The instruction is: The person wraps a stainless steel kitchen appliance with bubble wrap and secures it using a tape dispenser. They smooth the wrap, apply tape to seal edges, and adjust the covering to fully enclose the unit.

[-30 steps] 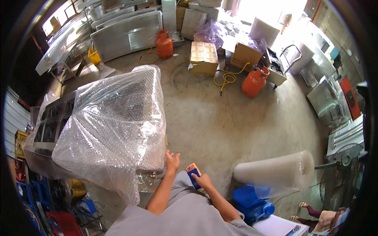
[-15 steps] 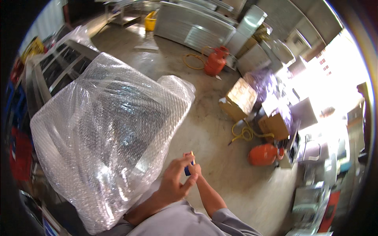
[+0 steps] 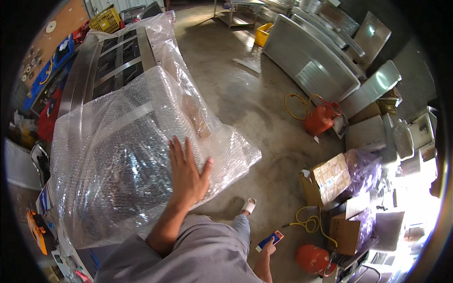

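L hand (image 3: 189,181) has fingers spread, bubble wrap (image 3: 111,146) under em. R hand (image 3: 267,248) fingers pinching blue box (image 3: 267,239), red tank (image 3: 311,258) to their R.

1. We are seeing strong white light entering from the bright area (image 3: 427,203) at the lower right; its glare is burning nearby detail out.
2. We are noting hard highlights scattering across the bubble wrap (image 3: 118,179) and a paler sheen lying along the metal panels (image 3: 295,54).
3. We are finding the concrete floor (image 3: 278,174) mid-toned, with soft shadow darkening it beside the shoe (image 3: 249,205).
4. We are observing fisheye curvature bending straight edges, black vignetting closing the corners, and fine detail softening toward the rim.
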Demonstrator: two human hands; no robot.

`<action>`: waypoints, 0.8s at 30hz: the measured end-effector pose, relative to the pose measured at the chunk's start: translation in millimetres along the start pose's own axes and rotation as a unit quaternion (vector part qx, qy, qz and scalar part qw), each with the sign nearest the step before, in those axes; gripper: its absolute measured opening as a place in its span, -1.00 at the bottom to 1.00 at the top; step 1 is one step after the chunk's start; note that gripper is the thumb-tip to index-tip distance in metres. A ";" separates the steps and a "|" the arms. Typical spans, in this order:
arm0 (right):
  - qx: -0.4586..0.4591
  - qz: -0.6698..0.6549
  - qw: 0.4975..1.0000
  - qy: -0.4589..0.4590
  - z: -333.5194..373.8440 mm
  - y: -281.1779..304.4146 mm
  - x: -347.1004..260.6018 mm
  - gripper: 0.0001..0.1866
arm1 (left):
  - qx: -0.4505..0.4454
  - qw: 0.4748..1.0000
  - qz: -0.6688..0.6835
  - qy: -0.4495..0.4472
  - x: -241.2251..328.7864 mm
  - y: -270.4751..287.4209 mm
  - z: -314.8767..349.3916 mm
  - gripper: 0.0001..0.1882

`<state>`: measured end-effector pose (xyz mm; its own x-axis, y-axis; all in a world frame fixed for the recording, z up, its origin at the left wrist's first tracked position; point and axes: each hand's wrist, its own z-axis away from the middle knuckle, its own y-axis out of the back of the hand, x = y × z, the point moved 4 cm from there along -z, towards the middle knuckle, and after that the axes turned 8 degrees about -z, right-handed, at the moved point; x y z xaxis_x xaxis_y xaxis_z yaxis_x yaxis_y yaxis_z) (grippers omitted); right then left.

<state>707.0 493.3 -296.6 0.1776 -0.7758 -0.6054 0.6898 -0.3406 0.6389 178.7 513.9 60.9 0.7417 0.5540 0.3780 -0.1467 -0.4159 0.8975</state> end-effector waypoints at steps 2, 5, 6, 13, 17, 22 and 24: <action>-0.001 0.050 0.998 0.038 -24.0 -19.6 -35.0 -0.11 | -0.032 0.990 -0.122 0.057 -8.6 -16.5 -13.3 -0.02; -0.022 0.082 0.988 0.130 -75.2 -53.4 -96.6 -0.09 | -0.087 0.972 -0.206 0.078 5.7 -19.4 -23.1 -0.01; -0.052 0.070 0.984 0.156 -88.8 -74.3 -124.3 -0.10 | -0.066 0.972 -0.212 0.079 7.4 -19.8 -24.2 0.00; -0.293 -0.013 0.874 0.387 -10.3 -223.0 -443.7 -0.28 | -0.053 0.968 -0.224 0.098 15.5 -15.7 -27.7 0.01; -0.520 -0.020 0.690 0.502 148.6 -295.5 -563.2 -0.54 | -0.075 0.963 -0.229 0.124 21.7 -11.8 -29.6 -0.05; -0.658 0.021 0.380 0.650 417.3 -292.6 -565.1 -0.56 | -0.096 0.955 -0.234 0.154 21.9 -16.5 -25.3 -0.08; -0.611 0.022 0.227 0.758 507.2 -278.2 -536.7 -0.45 | -0.093 0.958 -0.228 0.150 22.7 -16.7 -31.4 -0.08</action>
<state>63.7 735.1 91.3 -0.3990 0.6255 -0.6705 0.1794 0.7703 0.6119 177.4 556.1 61.7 0.5397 0.8409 -0.0392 0.0122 0.0388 0.9992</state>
